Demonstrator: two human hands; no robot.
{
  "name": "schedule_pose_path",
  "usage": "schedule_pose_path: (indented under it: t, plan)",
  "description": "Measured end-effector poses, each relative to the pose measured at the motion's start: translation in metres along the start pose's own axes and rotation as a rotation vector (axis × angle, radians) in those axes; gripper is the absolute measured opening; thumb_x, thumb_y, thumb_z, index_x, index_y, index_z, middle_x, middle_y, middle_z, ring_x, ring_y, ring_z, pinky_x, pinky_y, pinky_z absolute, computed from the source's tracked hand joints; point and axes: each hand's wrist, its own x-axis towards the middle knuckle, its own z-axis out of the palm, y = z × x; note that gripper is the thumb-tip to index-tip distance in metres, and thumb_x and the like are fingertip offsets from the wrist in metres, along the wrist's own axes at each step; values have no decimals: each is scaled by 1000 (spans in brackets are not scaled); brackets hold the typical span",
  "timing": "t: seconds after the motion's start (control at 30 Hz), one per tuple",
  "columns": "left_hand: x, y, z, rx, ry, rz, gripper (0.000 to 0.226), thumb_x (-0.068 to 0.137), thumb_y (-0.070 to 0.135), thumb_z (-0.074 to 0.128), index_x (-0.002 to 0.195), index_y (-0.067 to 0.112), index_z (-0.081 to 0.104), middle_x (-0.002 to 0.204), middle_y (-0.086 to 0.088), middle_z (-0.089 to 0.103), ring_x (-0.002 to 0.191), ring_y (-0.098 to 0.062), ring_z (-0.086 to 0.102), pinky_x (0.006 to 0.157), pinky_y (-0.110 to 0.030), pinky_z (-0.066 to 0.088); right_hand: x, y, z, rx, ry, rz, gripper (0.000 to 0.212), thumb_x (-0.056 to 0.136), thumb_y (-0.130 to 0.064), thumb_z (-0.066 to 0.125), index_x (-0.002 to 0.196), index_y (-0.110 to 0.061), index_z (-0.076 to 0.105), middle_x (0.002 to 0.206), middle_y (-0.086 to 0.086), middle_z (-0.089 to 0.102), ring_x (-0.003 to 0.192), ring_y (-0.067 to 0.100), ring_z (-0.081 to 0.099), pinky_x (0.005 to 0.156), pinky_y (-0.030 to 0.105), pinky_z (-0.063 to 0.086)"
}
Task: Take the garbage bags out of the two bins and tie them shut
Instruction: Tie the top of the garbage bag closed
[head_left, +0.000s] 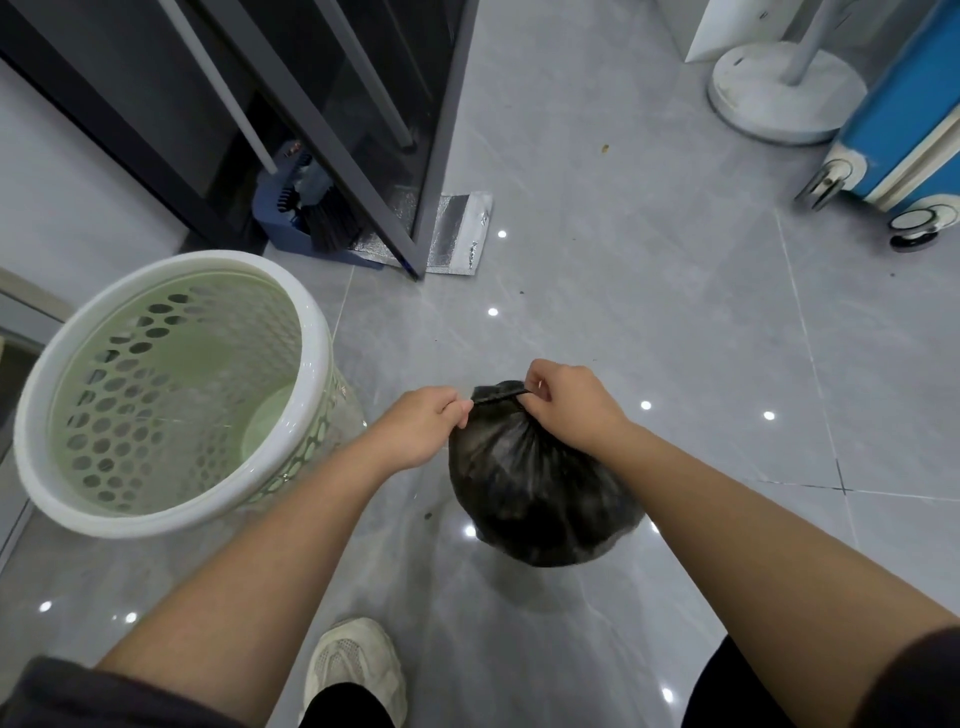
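A full black garbage bag hangs just above the grey floor in the middle of the view, its top gathered into a neck. My left hand pinches one end of the bag's black tie strip at the neck's left side. My right hand pinches the other end of the strip at the neck's right side. The strip is stretched taut between them. To the left stands a pale green perforated bin with a white rim, with no bag inside. A second bin is not in view.
A dark-framed glass door stands open at the back, with a blue dustpan and brush and a silver foil mat at its foot. A white fan base and a blue suitcase stand far right. My shoe is below.
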Motion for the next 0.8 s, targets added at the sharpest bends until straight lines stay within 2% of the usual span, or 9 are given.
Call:
schedule_pose_path:
  t: [0.1,0.17,0.23,0.33,0.4,0.53,0.6,0.7,0.8]
  plan:
    - [-2,0,7,10,-17,17,32,98,31,42,71,19,53,64,4,50,63,-13,46,66,-30,39,2,-3,-4,137,29,57,5,87,-18,61,83,-16,62,68,-4,57,67,18,55,61,27,44]
    - [-5,-1,14,60,-34,46,30,98,30,41,73,18,53,66,5,52,66,-16,49,67,-32,41,1,-4,-6,260,26,143,6,88,-17,62,83,-13,65,67,-2,58,53,17,57,51,25,48]
    - [-8,0,20,153,-43,93,28,98,30,40,76,17,51,69,2,54,69,-19,51,67,-36,43,-2,-6,-8,311,7,202,8,89,-17,62,84,-12,65,66,-2,58,48,12,56,44,20,45]
    - [-11,4,27,242,-40,165,27,99,32,39,77,17,45,72,-4,57,69,-25,54,67,-41,45,-1,-8,-11,290,46,211,10,87,-19,64,80,-12,66,64,-6,57,60,9,54,60,23,46]
    - [-12,7,33,257,-29,207,27,98,33,39,76,18,41,71,-4,56,69,-27,55,66,-44,47,-1,-10,-14,319,52,230,13,86,-18,64,73,-17,64,61,-8,58,57,6,51,62,23,43]
    - [-13,12,38,254,22,272,27,98,35,38,76,20,38,69,-1,54,69,-28,54,63,-43,46,-5,-16,-22,584,11,360,18,90,-15,58,72,-19,60,66,-1,69,40,8,47,37,16,32]
    - [-14,11,40,277,54,295,26,99,35,37,79,18,41,71,-2,56,70,-28,55,62,-43,46,-4,-20,-26,764,-10,451,18,93,-12,54,76,-16,58,73,3,70,37,5,49,33,14,28]
    - [-16,9,45,336,79,322,26,99,34,35,82,16,43,71,-2,56,67,-27,55,62,-43,46,-4,-30,-32,1068,-105,643,15,98,-9,45,85,-11,54,82,8,70,41,3,60,32,14,40]
    - [-15,11,51,414,75,331,24,100,33,35,86,17,46,77,-3,59,72,-29,58,64,-43,47,-5,-38,-33,1264,-182,794,16,101,-8,39,89,-5,50,65,11,68,44,10,65,42,18,52]
